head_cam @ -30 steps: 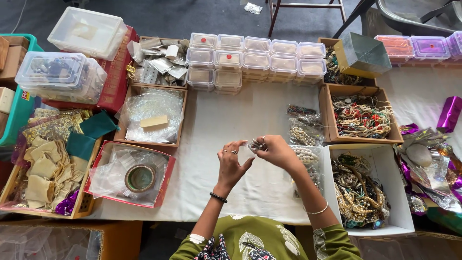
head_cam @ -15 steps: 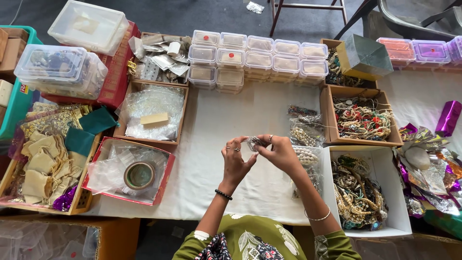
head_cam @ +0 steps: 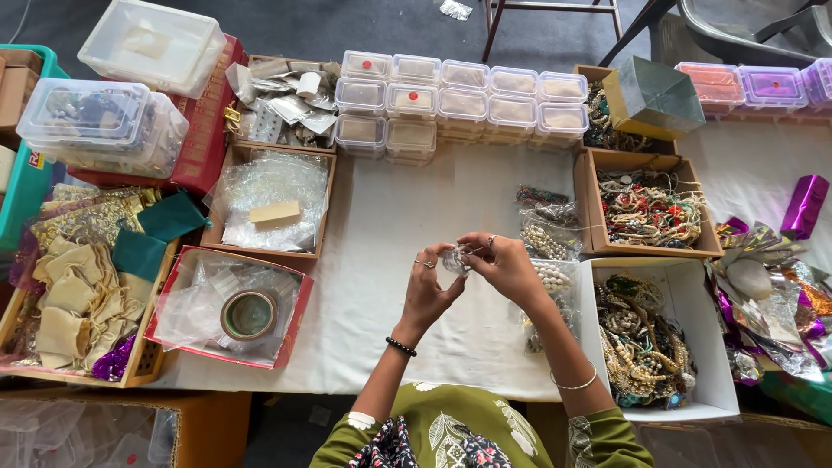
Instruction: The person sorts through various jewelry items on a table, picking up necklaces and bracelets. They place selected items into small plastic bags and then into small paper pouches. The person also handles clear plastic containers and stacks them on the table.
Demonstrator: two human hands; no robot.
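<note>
I see my left hand [head_cam: 431, 290] and right hand [head_cam: 505, 264] both pinching a small clear packet [head_cam: 454, 258] above the white tablecloth [head_cam: 407, 208], left of the white jewellery box [head_cam: 685, 299]. Loose fingertip holds could let it slip.

Left hand [head_cam: 431, 290] and right hand [head_cam: 503, 267] pinch a clear pouch [head_cam: 454, 260] (contents unclear).

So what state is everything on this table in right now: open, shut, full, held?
Small clear packet: held up between both hands.
Left hand: fingertips pinching the packet.
Right hand: fingertips pinching the packet.
White box: open, heaped with bead jewellery.
Brown cardboard box: open, full of necklaces.
Small plastic containers: lids on, stacked in rows.
Tape roll: lying flat in a red tray.
Large clear tub: lid shut.
</note>
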